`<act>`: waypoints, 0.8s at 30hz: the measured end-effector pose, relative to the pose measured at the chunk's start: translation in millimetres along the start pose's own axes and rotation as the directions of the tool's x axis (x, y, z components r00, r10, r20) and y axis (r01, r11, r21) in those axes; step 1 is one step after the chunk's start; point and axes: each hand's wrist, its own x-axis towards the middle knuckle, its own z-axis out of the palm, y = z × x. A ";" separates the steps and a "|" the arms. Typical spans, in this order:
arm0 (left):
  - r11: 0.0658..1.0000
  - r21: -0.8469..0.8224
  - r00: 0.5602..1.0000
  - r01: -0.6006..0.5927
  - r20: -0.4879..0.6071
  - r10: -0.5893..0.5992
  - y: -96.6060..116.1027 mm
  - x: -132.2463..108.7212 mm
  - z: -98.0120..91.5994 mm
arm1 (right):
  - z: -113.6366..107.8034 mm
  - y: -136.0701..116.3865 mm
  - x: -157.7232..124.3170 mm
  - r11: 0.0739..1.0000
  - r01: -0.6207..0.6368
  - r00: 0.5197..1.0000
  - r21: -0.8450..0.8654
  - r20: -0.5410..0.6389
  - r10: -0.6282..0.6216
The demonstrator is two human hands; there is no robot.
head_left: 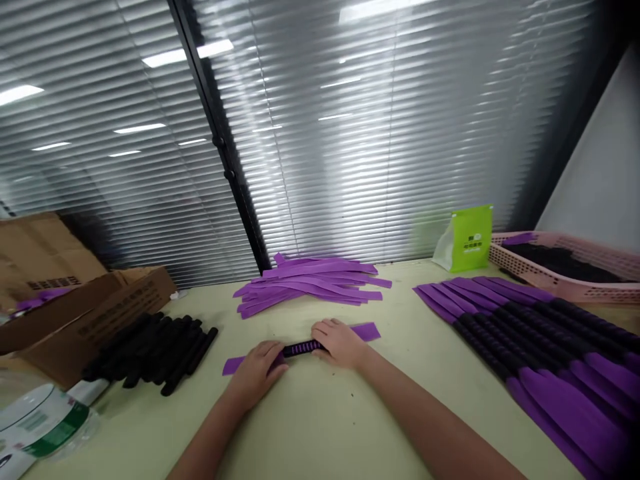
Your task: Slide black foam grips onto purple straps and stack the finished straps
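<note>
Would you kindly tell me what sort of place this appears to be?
Probably a workbench for small handwork, perhaps in a workshop: loose purple strips lie in a pile, black tubes are heaped beside a cardboard box, and black-and-purple pieces lie in a row.

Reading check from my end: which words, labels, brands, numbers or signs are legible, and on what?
None reads clearly.
Green bag: dark and white characters, too small.
Cardboard box: printed characters on side and flap, too blurred.
Plastic container: label print, too blurred.
</note>
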 end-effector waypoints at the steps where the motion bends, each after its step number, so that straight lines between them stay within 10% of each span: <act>1: 1.000 -0.011 1.000 0.017 0.003 -0.017 0.6 0.6 2.4 | -0.1 -1.1 0.4 1.000 -0.008 1.000 -0.026 0.011 0.009; 24: 0.979 -0.184 0.990 0.084 -0.096 -0.103 -9.0 2.5 21.7 | 7.8 -2.9 -6.9 0.987 -0.152 0.988 0.052 0.030 0.151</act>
